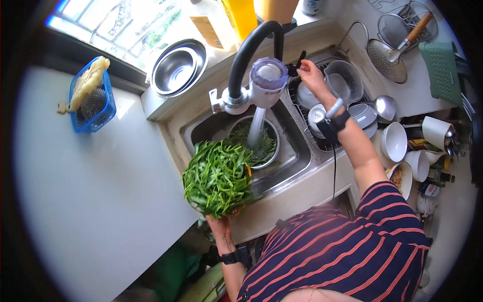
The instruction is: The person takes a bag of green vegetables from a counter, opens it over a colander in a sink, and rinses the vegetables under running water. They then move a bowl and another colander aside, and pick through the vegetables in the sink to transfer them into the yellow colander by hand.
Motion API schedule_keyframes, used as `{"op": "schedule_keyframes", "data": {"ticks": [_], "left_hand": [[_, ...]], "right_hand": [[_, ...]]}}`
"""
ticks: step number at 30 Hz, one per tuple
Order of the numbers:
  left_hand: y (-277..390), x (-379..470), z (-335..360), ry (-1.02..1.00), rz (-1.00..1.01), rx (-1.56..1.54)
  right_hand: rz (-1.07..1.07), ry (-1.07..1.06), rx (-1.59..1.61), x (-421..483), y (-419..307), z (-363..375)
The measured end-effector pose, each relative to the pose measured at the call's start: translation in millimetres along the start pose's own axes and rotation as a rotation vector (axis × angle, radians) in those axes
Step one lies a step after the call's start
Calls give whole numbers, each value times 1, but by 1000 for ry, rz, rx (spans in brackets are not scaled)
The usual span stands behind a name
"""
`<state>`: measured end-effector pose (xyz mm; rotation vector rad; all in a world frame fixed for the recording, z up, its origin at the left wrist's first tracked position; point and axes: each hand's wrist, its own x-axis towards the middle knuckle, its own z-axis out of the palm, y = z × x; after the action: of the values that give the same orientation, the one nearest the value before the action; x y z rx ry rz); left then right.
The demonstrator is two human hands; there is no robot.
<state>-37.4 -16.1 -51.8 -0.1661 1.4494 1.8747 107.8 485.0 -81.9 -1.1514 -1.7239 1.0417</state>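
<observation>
Leafy greens (217, 177) are heaped in a basket with an orange rim (248, 174), most of which they cover. My left hand (219, 223) supports the basket from its near side, its fingers mostly hidden beneath. The load overhangs the left front of the steel sink (290, 162). Water streams from the white faucet filter (267, 85) into a round metal bowl (278, 141) holding more greens in the basin. Beside the faucet, my right hand (313, 78) has its fingertips at a black tap lever (302, 57); whether they grip it is unclear.
Right of the basin, a dish rack (307, 130) holds bowls and a clear plastic container (349, 81). Metal bowls (175, 71) sit on the window ledge. A blue basket (109, 109) with scrubbers stands on the left counter (86, 181). Strainers (386, 64) and white bowls (394, 141) lie rightward.
</observation>
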Motion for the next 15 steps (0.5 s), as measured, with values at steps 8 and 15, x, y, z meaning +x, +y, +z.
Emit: {"op": "schedule_keyframes", "data": {"ticks": [8, 15], "left_hand": [[14, -37, -6, 99, 30, 23], [7, -54, -27, 86, 9, 17]], "right_hand": [[101, 100, -417, 27, -17, 21], [-53, -121, -336, 62, 27, 14]]}}
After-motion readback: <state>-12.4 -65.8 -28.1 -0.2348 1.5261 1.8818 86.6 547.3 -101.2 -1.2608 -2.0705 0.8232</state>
